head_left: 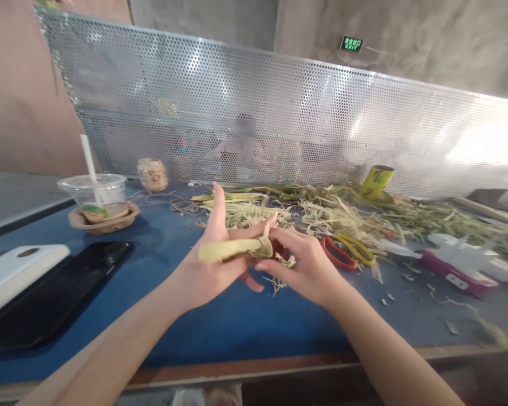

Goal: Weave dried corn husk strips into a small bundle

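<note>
A pale green flat plant strip (232, 248) is between my two hands above the blue table, its right end bent into a small folded loop. My left hand (209, 262) has its thumb stretched up, and the strip runs across the palm with its folded end between the fingers. My right hand (307, 262) pinches around the folded end with thumb and forefinger, and part of that end is hidden by the fingers. Behind the hands lies a pile of shredded plant fibres (342, 220). Red-handled scissors (338, 255) and yellow-handled scissors (358, 248) lie just beyond my right hand.
At left are a plastic cup (105, 194) with a straw, a black phone (68, 287) and a white device (21, 270). A wrapped jar (152, 173) and green can (376, 181) stand near the perforated metal screen (220, 96). A purple-and-white power strip (457, 273) lies right.
</note>
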The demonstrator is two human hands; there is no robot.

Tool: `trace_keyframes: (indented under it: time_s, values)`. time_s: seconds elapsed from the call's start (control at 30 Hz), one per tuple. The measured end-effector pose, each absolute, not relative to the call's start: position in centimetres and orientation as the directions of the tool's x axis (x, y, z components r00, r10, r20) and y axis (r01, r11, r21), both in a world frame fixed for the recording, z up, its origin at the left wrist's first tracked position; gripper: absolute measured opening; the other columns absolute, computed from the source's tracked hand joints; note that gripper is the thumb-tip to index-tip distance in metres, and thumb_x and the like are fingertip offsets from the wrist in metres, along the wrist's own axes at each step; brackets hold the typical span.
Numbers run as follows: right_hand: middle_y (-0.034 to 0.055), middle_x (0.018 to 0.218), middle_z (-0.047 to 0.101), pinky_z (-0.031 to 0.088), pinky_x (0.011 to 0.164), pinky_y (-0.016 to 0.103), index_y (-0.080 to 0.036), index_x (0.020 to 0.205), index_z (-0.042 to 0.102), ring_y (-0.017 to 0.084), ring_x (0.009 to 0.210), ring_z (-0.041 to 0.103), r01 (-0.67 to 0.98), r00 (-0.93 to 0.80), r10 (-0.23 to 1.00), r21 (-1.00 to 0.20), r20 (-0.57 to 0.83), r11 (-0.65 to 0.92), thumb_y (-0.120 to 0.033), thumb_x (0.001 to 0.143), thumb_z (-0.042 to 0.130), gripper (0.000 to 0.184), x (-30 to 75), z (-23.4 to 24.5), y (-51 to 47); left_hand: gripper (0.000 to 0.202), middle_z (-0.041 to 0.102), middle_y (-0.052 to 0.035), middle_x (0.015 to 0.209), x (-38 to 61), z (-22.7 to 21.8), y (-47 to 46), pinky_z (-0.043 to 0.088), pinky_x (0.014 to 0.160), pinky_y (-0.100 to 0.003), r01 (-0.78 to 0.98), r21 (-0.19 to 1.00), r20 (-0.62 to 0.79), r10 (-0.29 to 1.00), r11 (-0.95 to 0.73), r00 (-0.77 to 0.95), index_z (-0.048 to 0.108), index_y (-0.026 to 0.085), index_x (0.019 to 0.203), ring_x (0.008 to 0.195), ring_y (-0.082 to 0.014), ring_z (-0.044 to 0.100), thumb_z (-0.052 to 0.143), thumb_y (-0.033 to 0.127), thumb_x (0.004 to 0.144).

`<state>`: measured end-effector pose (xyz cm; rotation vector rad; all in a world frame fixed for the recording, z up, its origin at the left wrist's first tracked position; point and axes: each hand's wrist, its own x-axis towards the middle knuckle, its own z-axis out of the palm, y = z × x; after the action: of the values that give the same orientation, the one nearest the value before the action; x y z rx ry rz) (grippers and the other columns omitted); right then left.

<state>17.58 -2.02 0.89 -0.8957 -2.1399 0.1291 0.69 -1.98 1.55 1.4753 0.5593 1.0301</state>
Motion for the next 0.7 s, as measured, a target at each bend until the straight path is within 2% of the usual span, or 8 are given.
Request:
trace_keyframes:
  time_s: [0.13,0.3,0.43,0.5,0.57,0.63,0.7]
  values:
    - [-0.0052,0.055,0.040,0.030,0.044,0.018,-0.018,0.059,0.040,0.007,0.048,0.037,0.525,-0.375,0.755,-0.547,0.538,0.651,-0.035,0.080,0.058,0.032,17.2,0.3,-1.9,0.114,0.047,-0.0015,0.137,0.9,1.3,-1.9,0.058,0.048,-0.024,-0.242,0.963,0.237,0.793,-0.117,0.561,-0.039,0.051,0.120,0.082,-0.0178,0.066,0.059,0.013,0.078]
    - [-0.0021,0.061,0.047,0.033,0.050,0.021,-0.019,0.067,0.039,0.010,0.053,0.045,0.583,-0.434,0.763,-0.497,0.479,0.643,-0.032,0.087,0.045,0.025,16.9,0.1,-2.0,0.115,0.039,-0.0054,0.143,1.2,1.4,-1.9,0.053,0.036,-0.019,-0.238,0.967,0.216,0.800,-0.095,0.560,-0.040,0.054,0.117,0.067,-0.0142,0.067,0.058,0.010,0.077]
    - [0.0011,0.068,0.053,0.037,0.054,0.024,-0.020,0.074,0.040,0.014,0.059,0.050,0.612,-0.517,0.791,-0.506,0.327,0.609,-0.034,0.090,0.038,0.022,16.9,0.3,-2.2,0.114,0.030,-0.0074,0.147,1.3,1.1,-1.5,0.048,0.030,-0.016,-0.176,0.977,0.197,0.816,-0.119,0.543,-0.041,0.053,0.117,0.067,-0.0164,0.068,0.056,0.009,0.077]
    - [0.0018,0.072,0.054,0.039,0.057,0.025,-0.020,0.076,0.041,0.014,0.063,0.052,0.596,-0.527,0.800,-0.546,0.286,0.588,-0.033,0.091,0.037,0.020,16.9,0.3,-2.1,0.113,0.029,-0.0083,0.147,1.2,0.9,-1.4,0.048,0.031,-0.017,-0.117,0.976,0.217,0.817,-0.182,0.535,-0.043,0.050,0.117,0.068,-0.0174,0.068,0.055,0.009,0.077]
    - [0.0004,0.070,0.053,0.039,0.057,0.025,-0.020,0.076,0.039,0.014,0.062,0.051,0.573,-0.493,0.817,-0.594,0.300,0.564,-0.032,0.091,0.036,0.019,17.0,0.2,-1.9,0.112,0.030,-0.0102,0.146,1.1,0.6,-1.4,0.051,0.034,-0.020,-0.034,0.952,0.282,0.824,-0.305,0.491,-0.042,0.048,0.119,0.061,-0.0142,0.067,0.054,0.010,0.078]
    - [-0.0005,0.068,0.052,0.038,0.056,0.025,-0.020,0.078,0.038,0.013,0.060,0.049,0.560,-0.435,0.832,-0.620,0.344,0.550,-0.032,0.092,0.034,0.019,17.1,-0.1,-1.6,0.111,0.033,-0.0125,0.144,0.9,0.3,-1.5,0.052,0.037,-0.022,0.086,0.877,0.406,0.825,-0.472,0.393,-0.038,0.045,0.125,0.051,-0.0101,0.063,0.057,0.013,0.077]
    - [-0.0005,0.069,0.051,0.037,0.056,0.025,-0.020,0.080,0.038,0.014,0.061,0.048,0.580,-0.382,0.844,-0.613,0.376,0.536,-0.034,0.092,0.034,0.019,17.1,-0.3,-1.3,0.112,0.039,-0.0141,0.141,0.9,0.0,-1.4,0.056,0.044,-0.026,0.203,0.762,0.551,0.781,-0.614,0.293,-0.030,0.040,0.133,0.053,-0.0112,0.063,0.062,0.015,0.074]
